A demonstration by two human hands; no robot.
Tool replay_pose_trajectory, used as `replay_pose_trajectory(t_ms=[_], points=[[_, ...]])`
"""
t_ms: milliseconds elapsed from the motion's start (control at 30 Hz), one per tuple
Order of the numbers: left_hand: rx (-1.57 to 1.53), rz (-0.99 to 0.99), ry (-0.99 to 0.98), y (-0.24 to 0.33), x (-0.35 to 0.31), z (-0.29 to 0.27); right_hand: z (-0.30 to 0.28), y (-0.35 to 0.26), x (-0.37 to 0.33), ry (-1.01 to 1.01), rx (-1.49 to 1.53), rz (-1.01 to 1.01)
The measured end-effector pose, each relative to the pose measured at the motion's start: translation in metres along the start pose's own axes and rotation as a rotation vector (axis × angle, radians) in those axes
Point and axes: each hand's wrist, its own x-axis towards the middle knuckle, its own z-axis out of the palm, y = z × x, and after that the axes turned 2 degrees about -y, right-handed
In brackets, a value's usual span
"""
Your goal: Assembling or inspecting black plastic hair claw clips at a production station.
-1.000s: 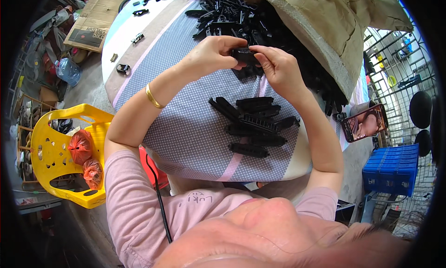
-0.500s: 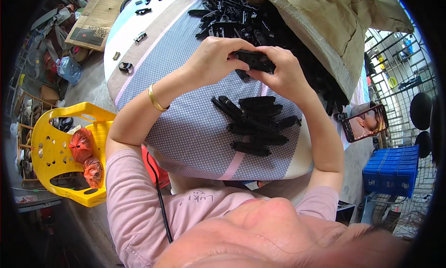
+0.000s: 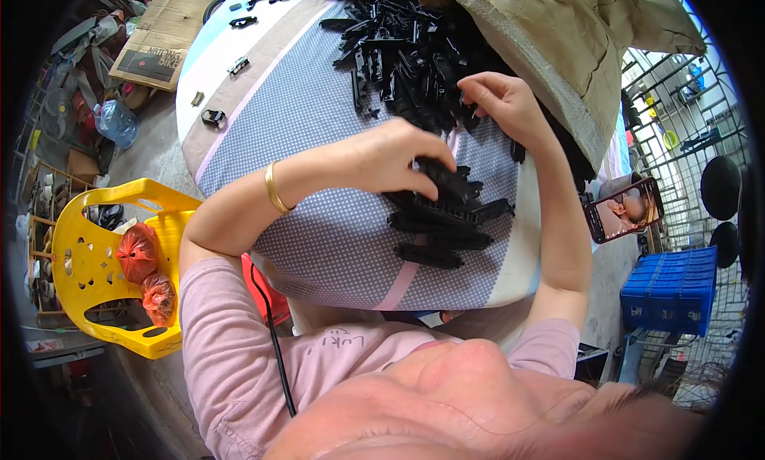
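Note:
My left hand (image 3: 398, 159), with a gold bangle on its wrist, curls its thumb and fingers around a black plastic part (image 3: 437, 173). This part is just over a small group of long, narrow black plastic pieces (image 3: 446, 241) on the near side of the cloth-covered table (image 3: 319, 221). Farther right, my right hand (image 3: 510, 109) is at the edge of a large heap of similar black parts (image 3: 406, 61). Its thumb and fingertips are pinched together. Something small and dark shows at them, too small to name.
Brown paper sacking (image 3: 558, 45) flanks the heap on the right. A few small loose pieces (image 3: 213, 118) lie at the table's left. A phone (image 3: 625, 211) stands at the right edge, above a blue crate (image 3: 669, 288). A yellow chair (image 3: 88, 221) holds red bags (image 3: 138, 253).
My hands have parted from the black part they held together. The left has carried it nearer, to the small group. The right has moved slightly right, to the heap's edge.

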Motion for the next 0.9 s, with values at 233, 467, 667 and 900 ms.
replay_pose_trajectory(t_ms=[233,467,667,900], points=[[0.38,-0.163,0.115,-0.017,-0.005,-0.045,0.047,-0.002,-0.001,0.229,-0.826,-0.487],[0.674,-0.472,0.171,-0.077,-0.008,-0.07,0.076,0.004,0.01,0.196,-1.027,-0.34],[0.505,-0.378,0.152,-0.069,-0.005,-0.076,0.084,-0.001,-0.007,0.191,-1.139,-0.297],[-0.816,-0.077,0.386,-0.083,0.006,-0.053,0.084,-0.011,-0.014,0.11,-1.249,-0.316]])
